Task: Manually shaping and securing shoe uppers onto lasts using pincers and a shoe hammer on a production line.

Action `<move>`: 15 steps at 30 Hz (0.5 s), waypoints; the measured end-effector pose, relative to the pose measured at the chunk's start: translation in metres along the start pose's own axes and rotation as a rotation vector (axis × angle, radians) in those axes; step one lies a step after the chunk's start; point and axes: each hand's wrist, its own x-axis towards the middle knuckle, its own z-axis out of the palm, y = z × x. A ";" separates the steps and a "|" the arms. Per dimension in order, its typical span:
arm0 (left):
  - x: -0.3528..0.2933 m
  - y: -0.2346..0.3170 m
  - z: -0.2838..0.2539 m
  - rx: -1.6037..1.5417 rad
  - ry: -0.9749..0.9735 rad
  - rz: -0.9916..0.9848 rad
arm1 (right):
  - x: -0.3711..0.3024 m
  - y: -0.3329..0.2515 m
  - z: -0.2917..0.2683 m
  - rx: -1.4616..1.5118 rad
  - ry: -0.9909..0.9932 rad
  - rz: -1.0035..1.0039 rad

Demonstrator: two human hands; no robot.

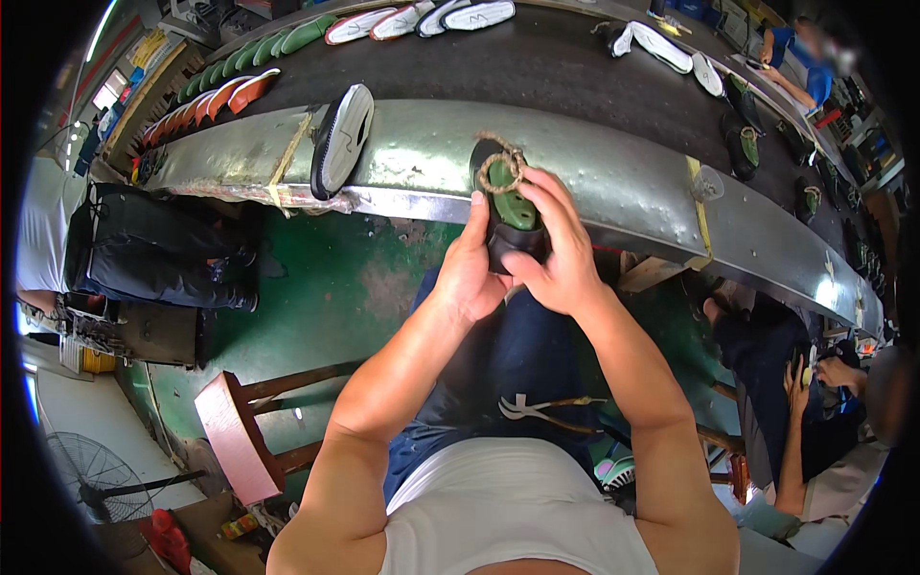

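Observation:
Between my two hands, a black shoe upper sits over a green shoe last, with a loop of rough brown cord at its top end. My left hand grips its left side, thumb along the edge. Around the right side wraps my right hand, with its thumb across the lower end. The toe end is at the metal edge of the bench; whether it touches cannot be made out. On my lap lies a forked tool with pale arms.
A black shoe with a white sole leans on the metal bench edge. Green lasts, orange pieces and white-soled shoes line the dark belt. Co-workers are left, right and far right. A stool stands left of me.

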 end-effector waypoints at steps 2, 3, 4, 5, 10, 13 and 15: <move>0.008 0.007 0.003 0.003 0.048 -0.055 | -0.019 0.009 -0.024 -0.032 0.005 0.119; 0.013 0.010 0.001 0.018 0.052 -0.068 | -0.030 0.027 -0.035 -0.117 0.009 0.163; 0.021 0.013 0.000 0.021 0.046 -0.064 | -0.039 0.046 -0.051 -0.329 -0.023 0.200; 0.031 0.018 -0.003 0.063 0.036 -0.061 | -0.047 0.065 -0.066 -0.537 -0.052 0.236; 0.122 0.049 0.010 0.121 -0.038 -0.002 | -0.071 0.110 -0.085 -0.946 -0.157 0.314; 0.235 0.105 0.013 -0.056 0.170 0.015 | -0.067 0.101 -0.075 -0.927 -0.154 0.282; 0.261 0.097 0.055 0.077 0.416 0.134 | -0.075 0.104 -0.087 -0.925 -0.151 0.295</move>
